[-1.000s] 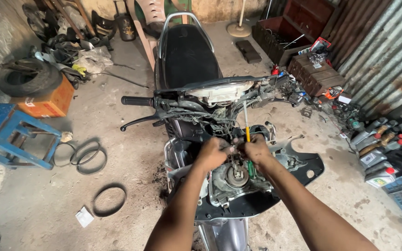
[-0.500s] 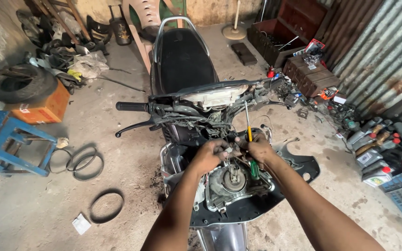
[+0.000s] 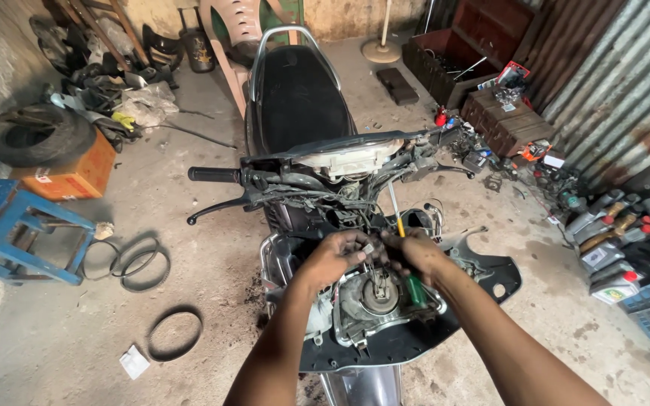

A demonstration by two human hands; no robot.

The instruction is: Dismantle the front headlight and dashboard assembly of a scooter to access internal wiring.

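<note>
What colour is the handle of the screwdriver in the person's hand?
The screwdriver handle is green with a yellow top, gripped in the right hand. The head view shows it.

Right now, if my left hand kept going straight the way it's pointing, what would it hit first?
Your left hand points up and to the right, toward your right hand. It would most likely meet the right hand's fingers first, then the tangle of wires under the handlebar. Depth is hard to judge from this view.
</note>
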